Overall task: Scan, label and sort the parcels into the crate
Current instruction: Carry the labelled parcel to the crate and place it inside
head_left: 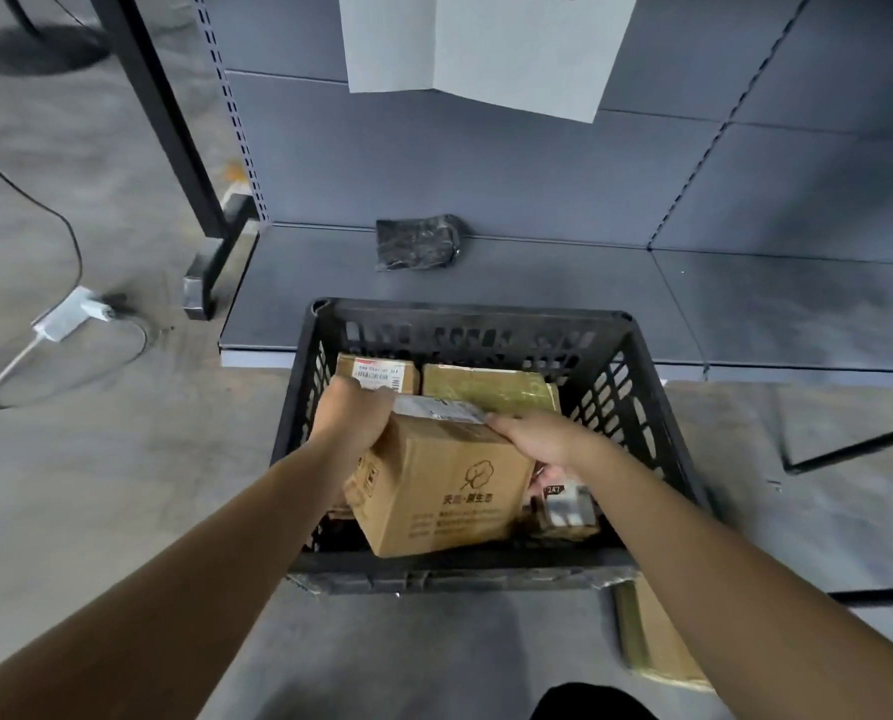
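Note:
A black slatted plastic crate (641,387) stands on the floor against a low shelf. Inside it, both hands hold a brown cardboard box (444,491) with a printed logo and a white label on top. My left hand (348,418) grips its upper left corner. My right hand (543,439) grips its upper right edge. Behind the box lie a small labelled carton (376,371) and a taped carton (491,389). A small dark parcel (566,506) sits at the box's right.
A black bagged parcel (418,241) lies on the grey shelf (745,304) behind the crate. Another cardboard parcel (652,636) lies on the floor at the crate's near right corner. A white power strip (70,314) with cables sits on the floor at left.

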Action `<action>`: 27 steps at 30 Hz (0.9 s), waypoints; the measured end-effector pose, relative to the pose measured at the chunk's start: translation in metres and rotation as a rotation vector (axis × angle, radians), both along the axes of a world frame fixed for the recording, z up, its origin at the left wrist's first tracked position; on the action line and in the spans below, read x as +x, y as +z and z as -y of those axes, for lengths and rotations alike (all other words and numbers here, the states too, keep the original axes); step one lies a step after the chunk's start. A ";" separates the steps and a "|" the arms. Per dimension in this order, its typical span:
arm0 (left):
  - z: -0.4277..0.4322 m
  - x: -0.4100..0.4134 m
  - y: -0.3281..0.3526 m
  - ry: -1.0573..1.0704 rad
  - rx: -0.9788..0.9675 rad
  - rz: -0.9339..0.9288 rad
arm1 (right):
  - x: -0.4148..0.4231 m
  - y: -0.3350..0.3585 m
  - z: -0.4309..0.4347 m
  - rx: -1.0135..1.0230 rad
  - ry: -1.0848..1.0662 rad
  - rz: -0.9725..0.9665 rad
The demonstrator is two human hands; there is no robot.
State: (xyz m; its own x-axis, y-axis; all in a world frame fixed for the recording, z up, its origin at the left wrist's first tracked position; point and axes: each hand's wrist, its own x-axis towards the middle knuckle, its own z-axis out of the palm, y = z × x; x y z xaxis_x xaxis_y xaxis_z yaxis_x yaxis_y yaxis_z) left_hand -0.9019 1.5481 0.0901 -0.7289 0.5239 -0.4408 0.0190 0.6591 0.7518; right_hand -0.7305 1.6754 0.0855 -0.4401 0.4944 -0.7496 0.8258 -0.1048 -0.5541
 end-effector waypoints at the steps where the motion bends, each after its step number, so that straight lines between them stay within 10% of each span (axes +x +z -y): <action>1: 0.002 -0.005 -0.003 -0.020 -0.040 0.000 | -0.008 -0.004 0.006 0.009 0.004 -0.013; 27: -0.006 0.044 -0.037 -0.482 0.013 0.123 | 0.057 -0.022 -0.013 0.183 -0.166 -0.017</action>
State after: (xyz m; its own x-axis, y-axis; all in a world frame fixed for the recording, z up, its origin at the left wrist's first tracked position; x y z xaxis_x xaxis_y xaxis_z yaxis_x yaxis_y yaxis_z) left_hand -0.8576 1.5544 0.0535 -0.3453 0.7944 -0.4997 0.2298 0.5878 0.7757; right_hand -0.6734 1.6881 0.0631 -0.3530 0.6879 -0.6341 0.7964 -0.1348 -0.5896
